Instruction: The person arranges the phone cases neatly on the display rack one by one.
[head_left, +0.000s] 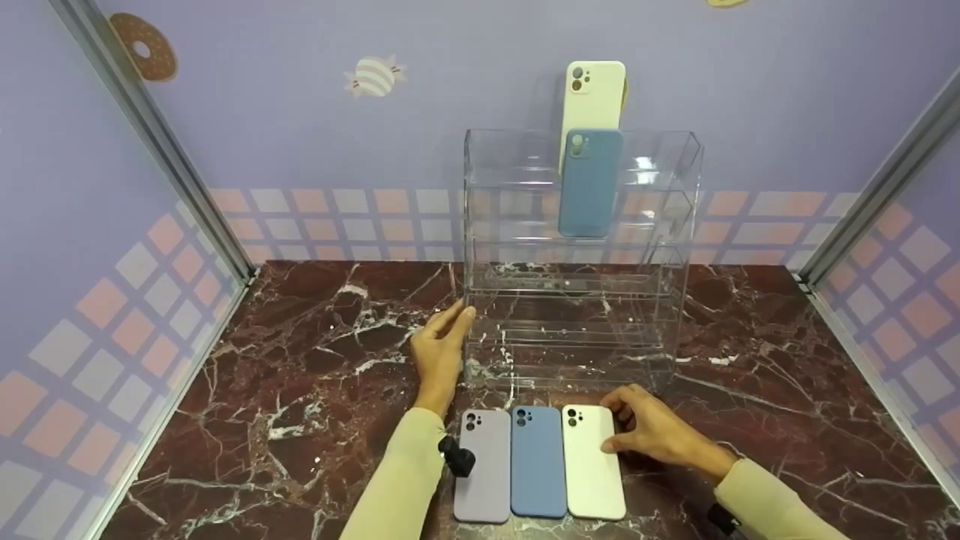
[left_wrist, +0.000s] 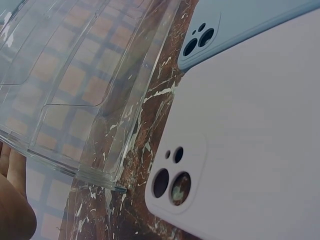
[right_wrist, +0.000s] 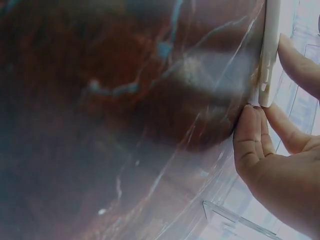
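Three phone cases lie side by side on the table: a lilac phone case (head_left: 491, 480), a blue phone case (head_left: 538, 465) and a white phone case (head_left: 596, 484). My right hand (head_left: 654, 427) pinches the white one near its top right corner, thumb on its face and fingertips at its edge. In the right wrist view the fingers (right_wrist: 247, 135) meet the end of that case. My left hand (head_left: 441, 352) rests its extended fingers against the left side of a clear tiered display rack (head_left: 466, 247). A pale yellow case (head_left: 600, 101) and a teal case (head_left: 590, 187) stand in its upper tiers.
Underneath everything is a dark red marbled table (head_left: 315, 450). A purple wall (head_left: 300, 112) with printed sweets and checks rises behind the rack, and side panels with metal posts (head_left: 150, 135) flank the table. A black wrist camera (head_left: 457, 456) overlaps the lilac case.
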